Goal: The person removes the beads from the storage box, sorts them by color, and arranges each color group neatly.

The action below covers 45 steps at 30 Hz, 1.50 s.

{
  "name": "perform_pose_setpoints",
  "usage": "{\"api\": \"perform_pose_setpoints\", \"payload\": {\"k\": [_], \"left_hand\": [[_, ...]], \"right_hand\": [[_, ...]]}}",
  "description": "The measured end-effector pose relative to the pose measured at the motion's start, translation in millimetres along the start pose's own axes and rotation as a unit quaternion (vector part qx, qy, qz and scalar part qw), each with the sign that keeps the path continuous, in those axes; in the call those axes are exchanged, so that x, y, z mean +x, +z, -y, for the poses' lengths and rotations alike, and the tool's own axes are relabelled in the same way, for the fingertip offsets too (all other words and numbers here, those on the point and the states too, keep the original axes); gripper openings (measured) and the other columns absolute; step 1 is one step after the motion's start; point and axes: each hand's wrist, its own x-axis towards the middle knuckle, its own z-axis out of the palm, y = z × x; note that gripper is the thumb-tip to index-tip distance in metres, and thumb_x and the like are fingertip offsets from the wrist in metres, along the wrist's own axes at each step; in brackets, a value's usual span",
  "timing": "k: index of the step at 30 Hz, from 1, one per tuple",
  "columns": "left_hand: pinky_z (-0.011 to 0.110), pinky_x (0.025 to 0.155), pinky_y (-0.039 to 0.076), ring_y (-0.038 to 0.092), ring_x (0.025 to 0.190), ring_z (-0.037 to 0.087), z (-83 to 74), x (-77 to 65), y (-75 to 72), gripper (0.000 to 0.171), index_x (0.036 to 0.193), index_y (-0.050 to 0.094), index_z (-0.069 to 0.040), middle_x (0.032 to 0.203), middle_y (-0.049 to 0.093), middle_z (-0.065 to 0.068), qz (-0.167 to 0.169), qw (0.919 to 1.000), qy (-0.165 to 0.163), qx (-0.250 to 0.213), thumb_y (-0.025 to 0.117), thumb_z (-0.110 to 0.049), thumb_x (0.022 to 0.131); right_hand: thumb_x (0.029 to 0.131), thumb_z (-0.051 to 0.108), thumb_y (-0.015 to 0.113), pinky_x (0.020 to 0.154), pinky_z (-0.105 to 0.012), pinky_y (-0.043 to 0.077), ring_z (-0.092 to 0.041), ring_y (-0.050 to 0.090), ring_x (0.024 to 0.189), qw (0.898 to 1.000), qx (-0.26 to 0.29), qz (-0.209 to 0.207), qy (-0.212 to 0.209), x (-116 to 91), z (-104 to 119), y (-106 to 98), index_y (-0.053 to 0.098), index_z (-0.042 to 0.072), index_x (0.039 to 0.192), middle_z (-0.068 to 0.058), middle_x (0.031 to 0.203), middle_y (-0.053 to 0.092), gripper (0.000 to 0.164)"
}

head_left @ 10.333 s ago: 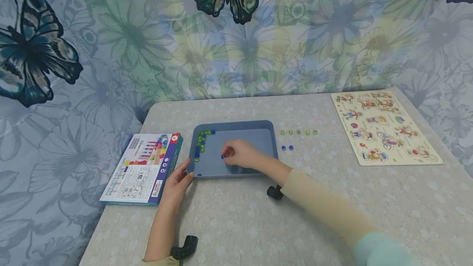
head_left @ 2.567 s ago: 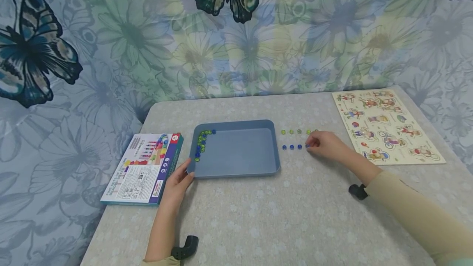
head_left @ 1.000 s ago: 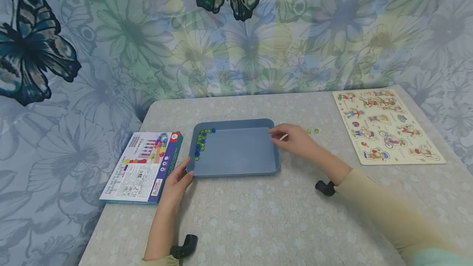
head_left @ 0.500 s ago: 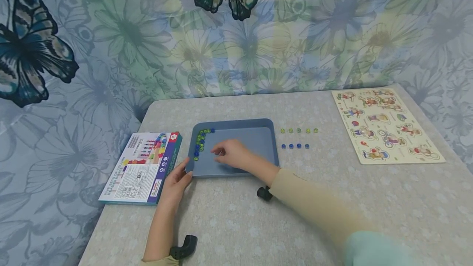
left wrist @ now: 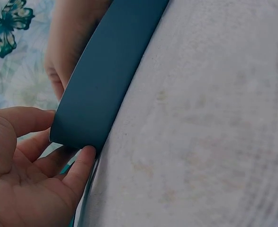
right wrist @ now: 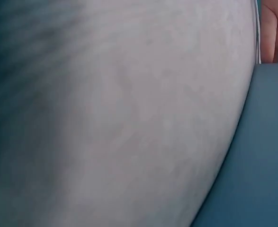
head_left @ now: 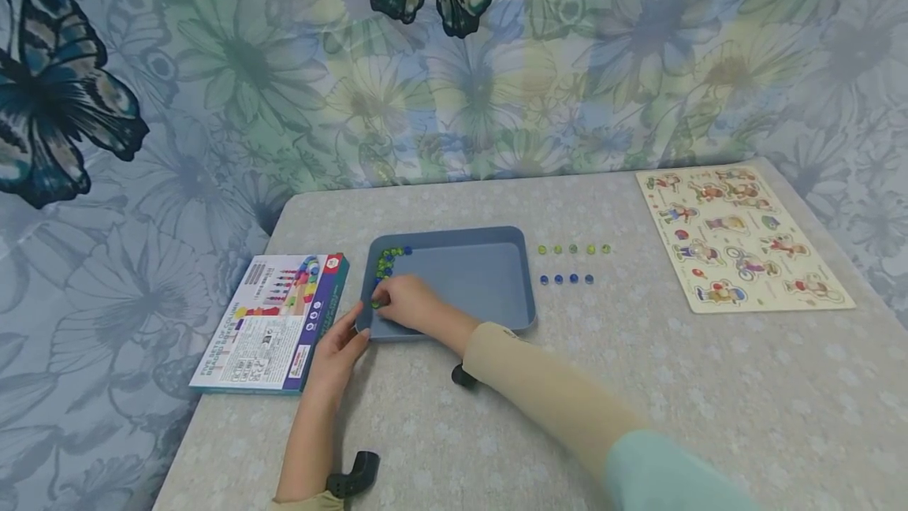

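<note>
Neighbouring one tray (head_left: 489, 268): nine beads (head_left: 573, 248)

One head-worn camera looks forward and down across the beige patterned-cloth surface (head_left: 638, 400); both wrist cameras peer from close by, sharing the outer wall of the shallow blue-grey rectangular tray (head_left: 485, 274).

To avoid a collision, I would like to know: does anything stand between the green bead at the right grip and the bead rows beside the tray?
Yes, the raised right wall of the tray stands between the green bead and the bead rows. Nothing else shows, though the right grip hides some tray floor.
</note>
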Motion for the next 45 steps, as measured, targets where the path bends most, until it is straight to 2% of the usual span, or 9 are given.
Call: {"api": "perform_pose_setpoints", "payload": {"k": [6, 12, 16, 20, 23, 27, 33, 42, 45], "left_hand": [[0.042, 0.109, 0.028, 0.023, 0.139, 0.025, 1.3, 1.4, -0.6, 0.051, 0.145, 0.036, -0.021, 0.152, 0.025, 0.000, -0.001, 1.0000, -0.004, 0.004, 0.052, -0.023, 0.096], [0.042, 0.110, 0.026, 0.023, 0.139, 0.024, 1.4, 0.8, -0.6, 0.051, 0.145, 0.036, -0.020, 0.152, 0.026, 0.000, -0.004, 1.0000, 0.003, 0.003, 0.053, -0.022, 0.096], [0.040, 0.109, 0.028, 0.023, 0.139, 0.024, 0.3, 0.3, -0.6, 0.051, 0.145, 0.035, -0.019, 0.152, 0.024, 0.001, 0.001, 1.0000, 0.009, -0.003, 0.051, -0.021, 0.097], [0.039, 0.109, 0.027, 0.022, 0.139, 0.024, -6.7, -3.0, -0.1, 0.052, 0.146, 0.033, -0.016, 0.153, 0.023, 0.002, 0.008, 0.9998, 0.007, -0.016, 0.050, -0.018, 0.097], [0.041, 0.110, 0.026, 0.021, 0.139, 0.025, -5.4, -2.4, -0.2, 0.052, 0.146, 0.033, -0.014, 0.153, 0.024, 0.003, 0.011, 0.9997, 0.015, -0.015, 0.050, -0.017, 0.097], [0.042, 0.109, 0.027, 0.023, 0.139, 0.025, 3.4, 1.4, -1.3, 0.052, 0.145, 0.034, -0.017, 0.152, 0.025, 0.002, 0.006, 0.9997, 0.025, -0.001, 0.051, -0.020, 0.097], [0.044, 0.109, 0.027, 0.025, 0.138, 0.027, 1.4, 0.4, -0.8, 0.050, 0.145, 0.036, -0.017, 0.152, 0.027, 0.002, -0.004, 0.9998, 0.017, 0.010, 0.050, -0.019, 0.097], [0.043, 0.109, 0.027, 0.022, 0.139, 0.026, -0.8, -1.2, 0.1, 0.050, 0.145, 0.036, -0.020, 0.152, 0.026, 0.000, -0.011, 0.9998, 0.005, 0.015, 0.051, -0.022, 0.097], [0.043, 0.109, 0.028, 0.022, 0.139, 0.026, -0.5, -1.0, 0.6, 0.051, 0.145, 0.036, -0.021, 0.152, 0.026, 0.000, -0.012, 0.9998, -0.001, 0.015, 0.051, -0.023, 0.096]], "right_hand": [[0.086, 0.022, 0.068, 0.063, -0.018, 0.045, -0.003, 0.056, 0.074, 0.999, -0.025, 0.008, 0.021, 7.7, 5.4, 3.9, 0.069, 0.015, 0.102, 0.007, 0.086, 0.064, 0.018], [0.087, 0.023, 0.066, 0.070, -0.020, 0.048, -0.007, 0.060, 0.083, 0.995, -0.099, 0.018, 0.003, 9.2, 11.0, 6.9, 0.069, 0.015, 0.098, 0.005, 0.091, 0.066, 0.014], [0.087, 0.020, 0.065, 0.059, -0.019, 0.044, -0.008, 0.055, 0.071, 0.989, -0.141, 0.027, -0.020, 7.0, 15.7, 8.5, 0.067, 0.014, 0.089, 0.005, 0.080, 0.062, 0.007], [0.085, 0.016, 0.064, 0.055, -0.020, 0.041, -0.008, 0.052, 0.067, 0.989, -0.139, 0.041, -0.018, 4.2, 20.5, 8.5, 0.066, 0.013, 0.088, 0.004, 0.079, 0.059, 0.004], [0.084, 0.015, 0.065, 0.059, -0.018, 0.044, -0.007, 0.053, 0.070, 0.992, -0.117, 0.042, -0.015, 2.8, 19.4, 8.0, 0.066, 0.012, 0.092, 0.003, 0.085, 0.062, 0.009], [0.083, 0.012, 0.066, 0.059, -0.016, 0.044, -0.005, 0.054, 0.065, 0.998, -0.034, 0.039, -0.020, -0.3, 11.2, 5.8, 0.066, 0.011, 0.095, 0.004, 0.082, 0.063, 0.012], [0.083, 0.012, 0.066, 0.059, -0.015, 0.046, -0.003, 0.055, 0.068, 0.998, 0.044, 0.039, -0.035, -9.8, -0.6, -6.1, 0.067, 0.011, 0.094, 0.006, 0.081, 0.062, 0.011], [0.085, 0.009, 0.063, 0.066, -0.018, 0.049, -0.005, 0.058, 0.075, 0.988, 0.125, 0.007, -0.089, -34.1, -11.5, -50.6, 0.068, 0.006, 0.095, 0.003, 0.085, 0.064, 0.011], [0.085, 0.008, 0.063, 0.067, -0.019, 0.050, -0.006, 0.059, 0.077, 0.986, 0.139, -0.001, -0.090, -45.6, -16.9, -68.2, 0.067, 0.005, 0.096, 0.002, 0.087, 0.064, 0.012]]}}
